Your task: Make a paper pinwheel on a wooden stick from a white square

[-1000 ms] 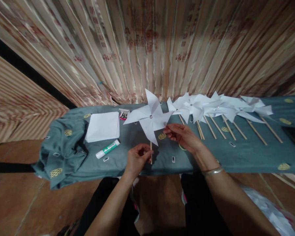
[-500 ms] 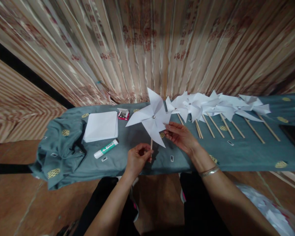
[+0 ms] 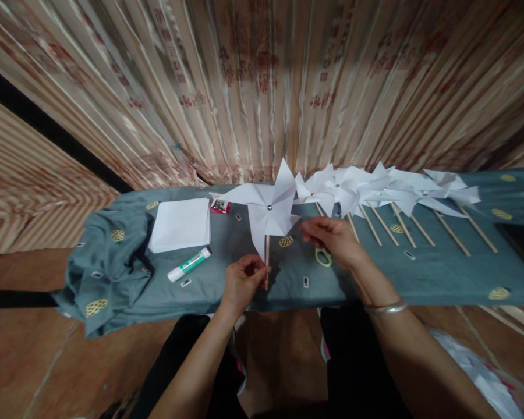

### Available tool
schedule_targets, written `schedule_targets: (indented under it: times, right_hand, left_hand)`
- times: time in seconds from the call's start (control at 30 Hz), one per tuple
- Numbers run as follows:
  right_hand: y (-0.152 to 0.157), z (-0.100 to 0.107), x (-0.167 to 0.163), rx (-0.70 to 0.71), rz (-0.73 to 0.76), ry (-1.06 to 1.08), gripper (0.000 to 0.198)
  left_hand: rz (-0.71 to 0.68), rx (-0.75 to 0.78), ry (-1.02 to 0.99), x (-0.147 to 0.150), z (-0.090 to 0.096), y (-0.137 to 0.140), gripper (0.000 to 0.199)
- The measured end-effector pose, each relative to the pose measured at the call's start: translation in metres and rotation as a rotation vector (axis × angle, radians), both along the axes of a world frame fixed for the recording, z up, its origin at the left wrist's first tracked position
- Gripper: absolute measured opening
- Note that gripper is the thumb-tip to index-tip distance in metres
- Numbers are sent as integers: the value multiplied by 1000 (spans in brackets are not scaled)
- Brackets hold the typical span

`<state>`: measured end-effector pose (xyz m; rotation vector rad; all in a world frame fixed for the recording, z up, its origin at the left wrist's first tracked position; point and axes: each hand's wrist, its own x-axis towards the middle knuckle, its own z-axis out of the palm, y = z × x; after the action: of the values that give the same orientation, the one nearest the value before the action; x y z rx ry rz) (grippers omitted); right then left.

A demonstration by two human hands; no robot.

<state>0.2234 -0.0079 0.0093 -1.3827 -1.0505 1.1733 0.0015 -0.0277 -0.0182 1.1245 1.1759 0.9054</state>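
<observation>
A white paper pinwheel [image 3: 273, 218] with a silver pin at its centre stands up on a thin wooden stick [image 3: 267, 256]. The fingers of my left hand [image 3: 244, 282] are closed round the lower part of this stick. To the right of the blades is my right hand [image 3: 332, 235], its fingers loosely bent and apart from the paper, with nothing visible in them. Below it shows a yellow-green ring handle [image 3: 324, 257], probably of scissors, the rest hidden by the hand. Several finished white pinwheels [image 3: 384, 187] lie in an overlapping row at the right, sticks pointing toward me.
On the grey-green cloth [image 3: 358, 285] lie a stack of white paper [image 3: 181, 224], a small red box [image 3: 220, 206] of metal pins and a green-and-white glue stick [image 3: 189, 264]. Cloth is bunched at the left end. A dark flat object [image 3: 521, 241] lies far right. Curtains [image 3: 253, 87] hang behind.
The pinwheel's blades have turned on the pin. My right hand has come off a blade and moved slightly right, uncovering the ring handle. My left hand keeps its hold on the stick.
</observation>
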Motion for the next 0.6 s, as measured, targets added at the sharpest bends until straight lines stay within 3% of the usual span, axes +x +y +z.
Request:
schedule_targets:
  times: [0.07, 0.13, 0.3, 0.6]
  right_hand:
    - [3, -5, 7, 144, -208, -97, 32]
    - [6, -10, 9, 229, -279, -196, 30]
    - [6, -14, -1, 221, -57, -199, 27]
    - [-7, -11, -26, 34, 262, -31, 36]
  left_hand:
    - [-18, -24, -26, 1, -2, -1, 23]
    - [-33, -49, -46, 2, -2, -2, 24]
    - [-26, -84, -75, 4, -2, 0, 28]
    - [19, -94, -123, 9, -1, 7, 33]
